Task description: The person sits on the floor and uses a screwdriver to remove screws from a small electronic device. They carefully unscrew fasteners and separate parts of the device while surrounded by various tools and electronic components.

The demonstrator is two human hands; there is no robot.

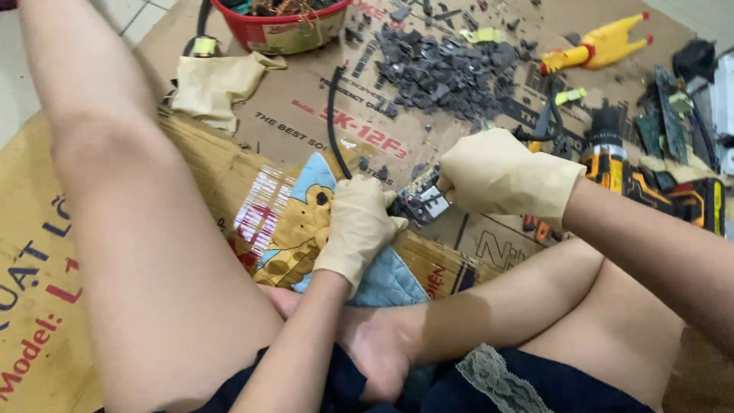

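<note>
Both my hands wear cream rubber gloves. My left hand grips the left side of a small electronic part, dark with white and metal bits. My right hand closes on its right side from above. The part is held just above flattened cardboard, close to my crossed legs. A black cable runs from behind the part toward the far side. What the fingertips pinch is partly hidden by the gloves.
A heap of dark grey broken pieces lies ahead. A red tub stands far left, a cream cloth beside it. A yellow rubber chicken, a yellow-black drill and circuit boards lie right. A blue cartoon mat sits below my hands.
</note>
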